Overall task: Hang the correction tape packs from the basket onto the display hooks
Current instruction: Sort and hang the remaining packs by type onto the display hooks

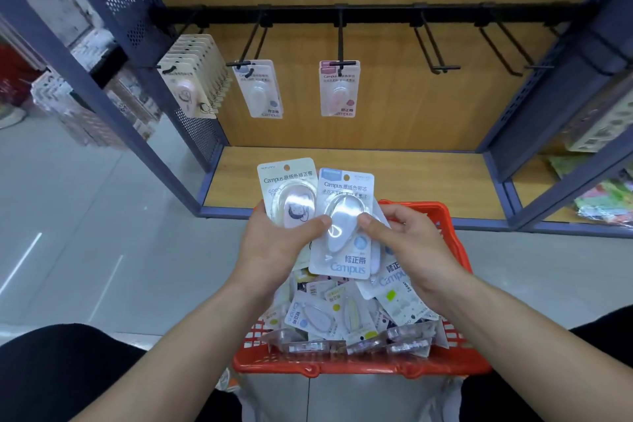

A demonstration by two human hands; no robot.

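While loose packs crowd the red basket beneath, I see the left hand grasping the cream pack in its fingers and the right hand pinching the blue pack, both upright, hang-holes toward the hooks.

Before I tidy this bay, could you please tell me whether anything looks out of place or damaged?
Nothing looks damaged or spilled. The packs in the red basket lie jumbled, and the two right-hand hooks hang bare while the other three hooks carry stock.
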